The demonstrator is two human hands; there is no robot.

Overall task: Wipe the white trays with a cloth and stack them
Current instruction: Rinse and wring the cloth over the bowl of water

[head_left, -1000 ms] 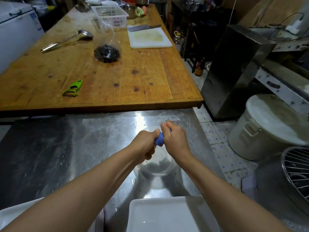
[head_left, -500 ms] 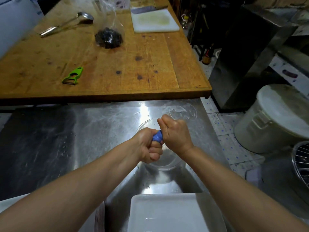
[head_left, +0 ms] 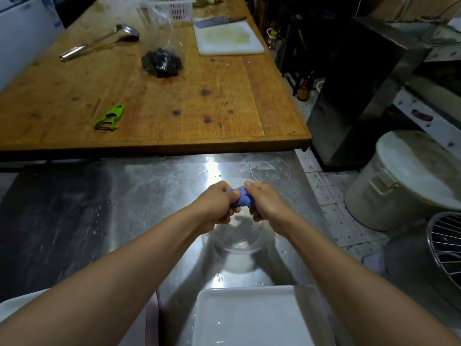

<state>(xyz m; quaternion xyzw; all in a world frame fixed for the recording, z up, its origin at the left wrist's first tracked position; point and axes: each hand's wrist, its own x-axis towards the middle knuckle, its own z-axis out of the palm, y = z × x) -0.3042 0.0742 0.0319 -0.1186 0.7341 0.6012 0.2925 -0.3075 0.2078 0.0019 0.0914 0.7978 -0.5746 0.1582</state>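
both hands clenched on a blue cloth above a clear bowl

at frame centre, left hand (head_left: pixel 216 206) and right hand (head_left: pixel 267 204) gripping the same bunched blue cloth (head_left: pixel 243 199) from either side, fingers curled tight around it. directly beneath, a clear bowl (head_left: pixel 239 237) standing on the wet steel worktop (head_left: pixel 139 196). just beyond, toward the upper right of the steel, a clear round lid (head_left: pixel 270 168) lying flat. at the bottom edge, right of centre, a white tray (head_left: pixel 252 318) on the steel; at lower left, part of another white tray (head_left: pixel 15 308) behind the left forearm. across the upper half, a wooden worktop (head_left: pixel 199 116) carrying a green peeler (head_left: pixel 109 118), a ladle (head_left: pixel 99 41), a clear bag of dark contents (head_left: pixel 161 61), a white cutting board (head_left: pixel 228 38) and a white basket (head_left: pixel 172 6). at right edge, a white lidded bucket (head_left: pixel 404 181) on the tiled floor.
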